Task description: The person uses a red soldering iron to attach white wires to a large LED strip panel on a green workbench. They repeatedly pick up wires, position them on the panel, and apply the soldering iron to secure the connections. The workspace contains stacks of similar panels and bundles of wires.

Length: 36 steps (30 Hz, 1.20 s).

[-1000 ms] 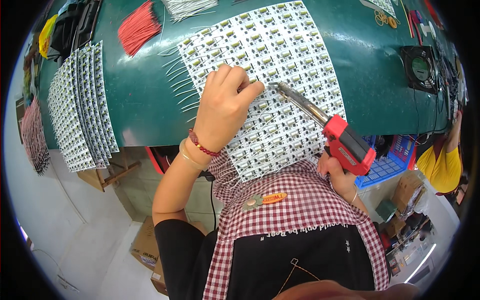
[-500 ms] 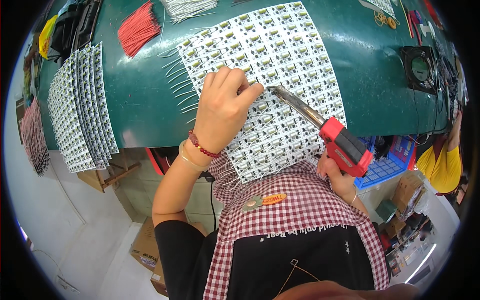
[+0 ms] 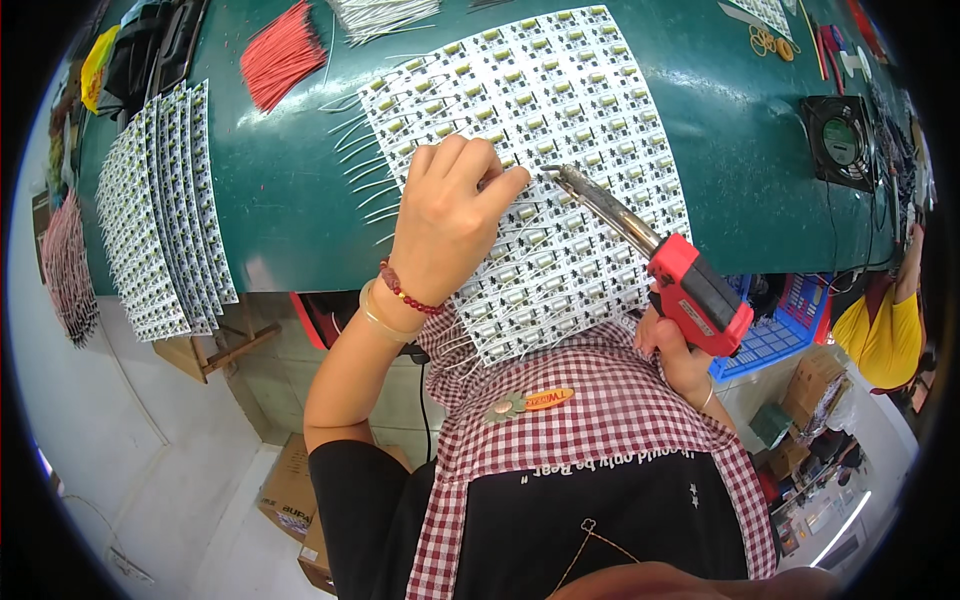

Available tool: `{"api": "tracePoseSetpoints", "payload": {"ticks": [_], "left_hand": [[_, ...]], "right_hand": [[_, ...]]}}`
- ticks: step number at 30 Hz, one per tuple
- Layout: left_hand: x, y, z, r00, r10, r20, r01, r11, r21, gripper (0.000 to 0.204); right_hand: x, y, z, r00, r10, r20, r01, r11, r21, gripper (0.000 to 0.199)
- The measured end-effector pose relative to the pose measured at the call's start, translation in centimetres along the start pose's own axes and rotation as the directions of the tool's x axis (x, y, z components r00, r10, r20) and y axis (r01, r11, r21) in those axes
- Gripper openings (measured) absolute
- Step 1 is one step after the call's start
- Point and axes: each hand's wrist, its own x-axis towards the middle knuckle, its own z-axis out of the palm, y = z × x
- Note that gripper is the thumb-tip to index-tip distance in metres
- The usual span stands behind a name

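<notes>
A large white panel of small circuit boards (image 3: 610, 130) lies on the green table and reaches over its near edge toward my apron. Thin white wires (image 3: 375, 190) stick out from its left side, and more lie across its lower rows. My left hand (image 3: 448, 205) rests over the panel's middle, thumb and fingers pinched together; whatever they hold is hidden. In my right hand (image 3: 682, 362) is a red-and-black soldering iron (image 3: 702, 300), gripped by its handle. Its dark tip is over the boards, just right of my left fingertips.
Several more board panels (image 3: 160, 220) are fanned at the table's left edge. Bundles of red wires (image 3: 282, 60) and white wires (image 3: 385, 15) lie at the back. A black fan (image 3: 838, 140) stands at the right. Below the table is a blue basket (image 3: 765, 345).
The soldering iron has shifted slightly to the right, and its tip sits a little farther from my left fingertips. My left hand stays in nearly the same place, still pinched.
</notes>
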Motion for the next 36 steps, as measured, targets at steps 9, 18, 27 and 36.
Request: {"api": "tracePoseSetpoints", "payload": {"ticks": [9,18,27,36], "left_hand": [[-0.1,-0.1,0.1,1.0,-0.03,-0.009,0.03,0.998,-0.054,0.023],[-0.1,0.0,0.1,1.0,-0.021,-0.012,0.02,0.998,-0.053,0.023],[0.0,0.1,-0.1,1.0,0.001,-0.003,-0.001,1.0,0.007,0.023],[0.2,0.4,-1.8,0.997,0.075,-0.002,-0.074,0.99,0.123,0.022]], "right_hand": [[0.0,0.7,-0.2,0.999,-0.049,0.018,0.05,0.998,-0.048,0.042],[0.1,-0.1,0.2,1.0,-0.025,-0.005,0.025,0.999,-0.037,0.049],[0.8,-1.2,0.3,0.998,-0.018,-0.056,0.021,0.998,0.058,0.059],[1.7,-2.3,0.1,0.998,-0.037,-0.055,0.042,0.995,0.094,0.062]]}}
